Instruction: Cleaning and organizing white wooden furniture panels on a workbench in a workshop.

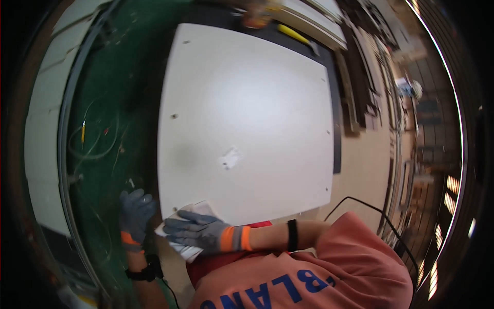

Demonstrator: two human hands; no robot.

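— Head view first. What at the near corner?

— Large white panel (247,118), lying flat across the table (110,103), near corner pulled right up to the body. Both gloved hands gathered there. Right hand (203,233) reaching across from the right, laid palm-down over a pale crumpled cloth or sheet of paper (193,211); hard to tell which. Left hand (135,212) just beside it at the panel's left edge, fingers curled.

— Grip on each?

— Right: fingers spread and pressed flat on the pale wad, more a pinning-down than a pinch. Left: bent around the panel's edge or the wad's end, by the look of it; cannot tell whether closed on anything, since the contact lies hidden behind the glove.

— Why held so?

— Probably flat pressure to keep the wad against the surface, with the other hand steadying at the rim. A judgement only.

— Materials?

— Panel smooth, matte white, likely laminated board; small dark holes (174,116) dotted near its edges, a scuffed pale patch (230,158) toward the middle. Gloves grey knit with orange cuffs, coated-looking palms. Black band (292,235) on the right forearm, black strap (144,273) on the left wrist. Table green and felt-like, strewn with thin wires and shavings.

— Beyond the panel?

— Yellow-handled tool (294,33) at the far edge, dark rails (355,87) stacked along the right, tan floor (363,170) below, a black cable (360,202) looping near the orange shirt (329,268).
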